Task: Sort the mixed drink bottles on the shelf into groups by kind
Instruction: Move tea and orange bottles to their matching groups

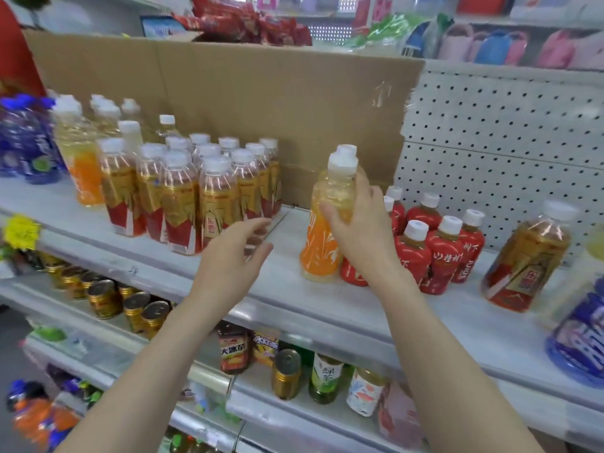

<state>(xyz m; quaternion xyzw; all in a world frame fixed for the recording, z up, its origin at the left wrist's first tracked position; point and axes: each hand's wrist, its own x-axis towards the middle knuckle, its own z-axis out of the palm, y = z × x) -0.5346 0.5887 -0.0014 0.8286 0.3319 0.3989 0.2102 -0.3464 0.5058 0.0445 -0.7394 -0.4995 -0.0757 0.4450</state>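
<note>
Head: right hand (358,232) grips orange bottle (317,251), seemingly upright.

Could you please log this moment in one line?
right hand: grips orange bottle | left hand: open, holds nothing | sorting unfinished

Single wide-angle view, worn on the head. Looks forward and down, close up, onto the white shelf (284,230) slanting across mid frame. Takes in pegboard (490,142) at upper right, lower shelves (255,407) along the bottom.

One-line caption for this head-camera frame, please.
Right hand grips an orange-label bottle beside small red bottles; left hand hovers open near the gold-and-red group.
</note>
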